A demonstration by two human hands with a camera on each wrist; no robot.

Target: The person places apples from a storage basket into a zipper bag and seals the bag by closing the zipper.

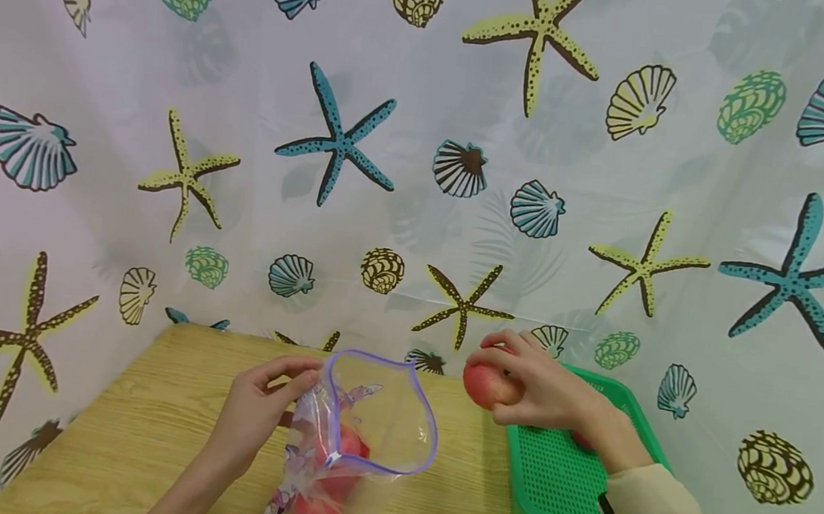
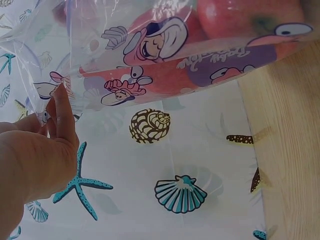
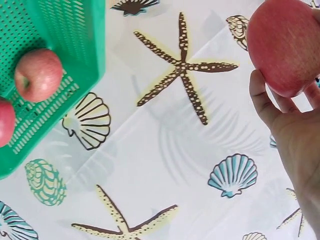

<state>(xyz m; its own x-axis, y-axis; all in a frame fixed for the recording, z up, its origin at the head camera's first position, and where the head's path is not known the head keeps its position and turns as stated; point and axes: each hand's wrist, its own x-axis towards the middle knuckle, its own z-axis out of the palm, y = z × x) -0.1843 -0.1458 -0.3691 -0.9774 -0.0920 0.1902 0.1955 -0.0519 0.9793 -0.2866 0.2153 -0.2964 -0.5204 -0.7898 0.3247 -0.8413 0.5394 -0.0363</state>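
A clear plastic zip bag (image 1: 378, 463) with a purple rim stands on the table, its mouth wide apart. Red apples (image 1: 324, 482) lie inside it, and cartoon prints cover its side in the left wrist view. My left hand (image 1: 264, 409) pinches the bag's edge at the left of the mouth between thumb and fingers. To the right of the bag, my right hand (image 1: 538, 383) grips a red apple (image 1: 485, 384) from above, in the air near the basket's left corner. The right wrist view shows this apple (image 3: 285, 47) between thumb and fingers.
A green plastic basket (image 1: 529, 504) sits at the right of the wooden table (image 1: 178, 400). Two apples show in it in the right wrist view, one an apple (image 3: 39, 75) near the corner. A white curtain (image 1: 385, 229) printed with starfish and shells hangs behind and around the table.
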